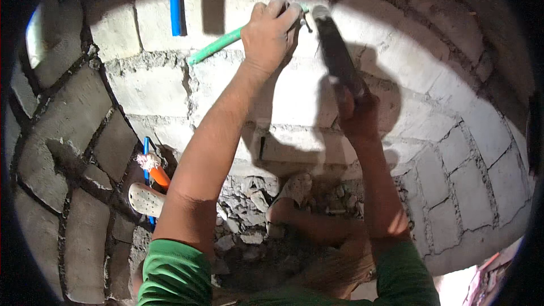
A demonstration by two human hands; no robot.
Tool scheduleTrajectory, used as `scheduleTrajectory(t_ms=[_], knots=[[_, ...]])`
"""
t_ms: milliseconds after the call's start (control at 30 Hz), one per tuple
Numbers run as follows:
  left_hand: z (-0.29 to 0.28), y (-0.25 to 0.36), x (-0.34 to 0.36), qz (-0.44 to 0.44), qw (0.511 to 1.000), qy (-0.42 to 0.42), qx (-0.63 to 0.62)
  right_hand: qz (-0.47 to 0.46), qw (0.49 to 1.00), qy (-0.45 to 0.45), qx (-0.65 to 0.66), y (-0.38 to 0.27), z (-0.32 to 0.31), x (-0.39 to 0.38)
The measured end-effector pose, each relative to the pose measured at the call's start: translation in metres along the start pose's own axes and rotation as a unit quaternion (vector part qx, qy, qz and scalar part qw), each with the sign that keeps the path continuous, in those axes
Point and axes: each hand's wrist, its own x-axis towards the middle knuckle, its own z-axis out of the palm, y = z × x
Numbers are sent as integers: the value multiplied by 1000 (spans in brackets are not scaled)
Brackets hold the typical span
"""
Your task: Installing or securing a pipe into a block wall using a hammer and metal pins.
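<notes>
My left hand (271,34) is closed at the pale block wall, its fingers curled over a slim green rod (218,44). The rod slants up to the right, and a bit of green shows past my fingertips. A small dark metal piece, like a nail, juts out beside them; what grips it is hidden. To the right, my right hand (358,114) is wrapped round the lower end of a long dark tool (335,48). That tool stands tilted, its rounded top end close to my left fingertips. Shadow hides its exact kind.
A blue pipe (176,1) runs down the wall at the top. At lower left are another blue pipe (146,161), an orange tube (160,177) with frayed pale stuffing, and a perforated pale shoe (145,199). Broken rubble (249,215) covers the floor along the wall's foot.
</notes>
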Motion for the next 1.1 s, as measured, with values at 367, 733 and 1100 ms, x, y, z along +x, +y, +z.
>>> scheduleTrajectory(t_ms=[367, 733, 1100], knots=[[-54, -19, 4, -20, 985, -91, 145, 212, 959, -4, 189, 58, -13, -129], [-170, 67, -46, -474, 638, -368, -483, 235, 809, 22, 539, -57, -2, -55], [-225, 67, -135, -536, 479, -445, -534, 282, 768, -10, 575, -87, 19, -67]])
